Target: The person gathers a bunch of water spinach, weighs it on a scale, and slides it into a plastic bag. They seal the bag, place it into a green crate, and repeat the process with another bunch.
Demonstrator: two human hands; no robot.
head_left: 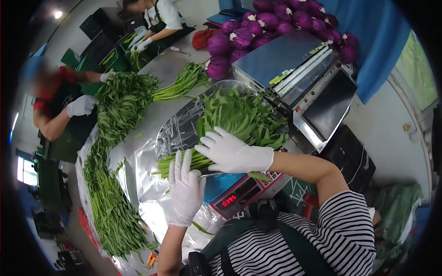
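A bunch of leafy greens [235, 115] lies on clear plastic film [172, 133], over a scale [230, 193] whose red display lights up. My right hand [230, 152], in a white glove, rests on the bunch where leaves meet stems, its fingers spread. At the cut ends of the stems [195, 161] is my left hand [186, 191], also gloved, with fingers stretched upward and palm side by the stems. Neither hand is wrapped around the bunch.
Purple cabbages [281, 20] are piled behind a wrapping machine [285, 60] at the back right. More greens [110, 202] line the table's left side, with another bunch [184, 83] behind. Two gloved co-workers [55, 106] [161, 23] stand across the table. Orange-handled scissors [152, 258] lie near the front.
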